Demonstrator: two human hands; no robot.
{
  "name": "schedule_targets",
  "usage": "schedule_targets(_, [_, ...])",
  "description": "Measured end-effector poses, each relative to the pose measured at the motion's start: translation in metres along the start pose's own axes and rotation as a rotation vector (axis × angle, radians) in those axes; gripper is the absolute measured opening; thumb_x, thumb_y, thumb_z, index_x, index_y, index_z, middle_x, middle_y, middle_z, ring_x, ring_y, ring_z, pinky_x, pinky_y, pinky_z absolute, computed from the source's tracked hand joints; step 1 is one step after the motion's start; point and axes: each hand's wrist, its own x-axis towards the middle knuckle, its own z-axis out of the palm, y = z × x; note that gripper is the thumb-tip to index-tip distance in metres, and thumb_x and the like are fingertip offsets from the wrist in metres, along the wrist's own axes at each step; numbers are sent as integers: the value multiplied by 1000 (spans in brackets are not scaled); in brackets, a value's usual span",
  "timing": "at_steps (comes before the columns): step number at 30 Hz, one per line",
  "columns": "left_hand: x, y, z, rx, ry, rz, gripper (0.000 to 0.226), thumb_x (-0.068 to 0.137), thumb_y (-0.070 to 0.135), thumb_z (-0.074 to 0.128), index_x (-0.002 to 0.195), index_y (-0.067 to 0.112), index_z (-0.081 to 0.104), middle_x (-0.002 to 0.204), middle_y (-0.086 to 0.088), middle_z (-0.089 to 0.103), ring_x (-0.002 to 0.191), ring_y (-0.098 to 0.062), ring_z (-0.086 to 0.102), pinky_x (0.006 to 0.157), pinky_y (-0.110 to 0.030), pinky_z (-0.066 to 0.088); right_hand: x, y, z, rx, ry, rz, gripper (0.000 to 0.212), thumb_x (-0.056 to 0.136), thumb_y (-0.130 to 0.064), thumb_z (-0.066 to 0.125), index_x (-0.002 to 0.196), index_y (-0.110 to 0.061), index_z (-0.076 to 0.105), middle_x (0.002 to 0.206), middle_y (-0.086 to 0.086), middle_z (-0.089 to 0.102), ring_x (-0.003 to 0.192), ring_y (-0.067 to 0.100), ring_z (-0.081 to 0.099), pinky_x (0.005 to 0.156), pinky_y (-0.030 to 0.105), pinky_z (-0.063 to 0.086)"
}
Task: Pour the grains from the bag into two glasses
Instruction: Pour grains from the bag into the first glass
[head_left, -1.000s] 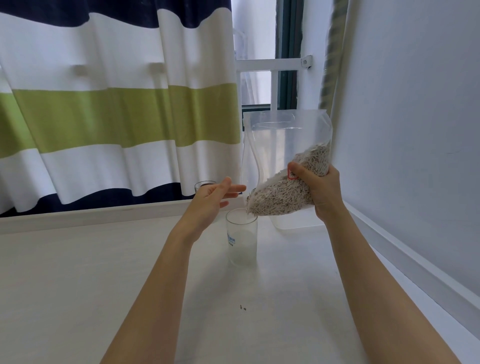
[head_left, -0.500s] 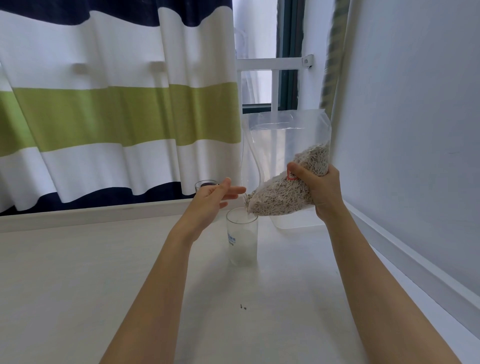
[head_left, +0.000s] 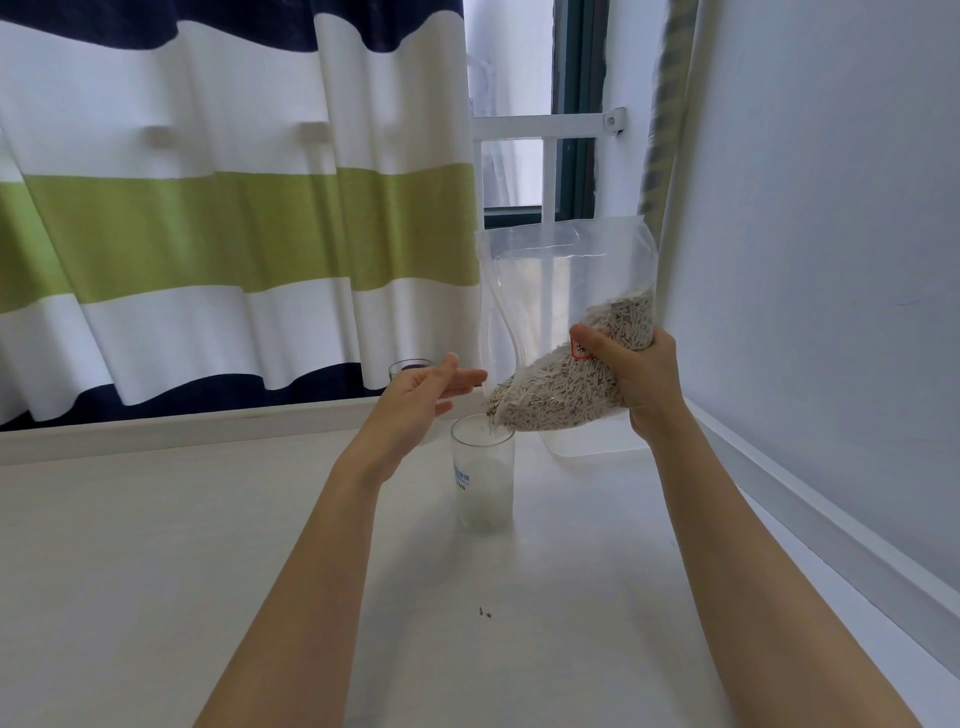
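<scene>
My right hand (head_left: 636, 376) grips a clear plastic bag (head_left: 566, 291) of pale, stick-like grains, tilted so its lower left corner hangs over the rim of a clear glass (head_left: 484, 478) standing on the white table (head_left: 156, 545). A few grains fall at the mouth of the glass, and a thin layer lies at its bottom. My left hand (head_left: 426, 395) hovers just left of the bag's corner, fingers straight, holding nothing. A second glass (head_left: 408, 368) stands farther back, partly hidden behind my left hand.
A striped curtain (head_left: 234, 218) hangs behind the table. A grey wall (head_left: 831, 260) runs along the right side with a white ledge (head_left: 810, 514) below it. A clear plastic container (head_left: 587, 441) sits behind the bag. Two dark specks (head_left: 485, 612) lie on the table.
The bag's corner has dipped slightly lower over the glass and grains have begun to fall in. My left hand stays almost where it was.
</scene>
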Motion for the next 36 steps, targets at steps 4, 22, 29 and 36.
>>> schedule_targets(4, [1,1,-1,-47,41,49,35,100,35,38,106,20,69,115,6,68,112,-9,60,102,-33,45,0,-1,1,0,-3,-2,41,68,-14,81,104,-2,64,86,5,68,74,14,70,63,26,56])
schedule_targets(22, [-1,11,0,-167,39,20,26,92,42,48,94,18,58,113,0,68,106,-13,65,101,-33,45,-1,-6,3,-62,-26,-16,33,69,-13,81,99,-13,66,85,3,68,77,16,69,64,27,56])
schedule_targets(29, [-2,15,0,-186,45,32,27,94,41,46,99,16,56,113,-1,68,106,-14,65,100,-32,46,-3,-7,4,-15,-17,-19,29,71,-11,79,96,-15,65,83,3,67,73,14,69,65,28,58])
schedule_targets(36, [-2,17,0,-193,46,38,29,96,42,42,102,18,56,112,-1,69,105,-14,66,98,-30,48,-4,-8,3,8,-7,-10,26,71,-10,79,94,-15,65,83,2,67,71,13,69,64,29,58])
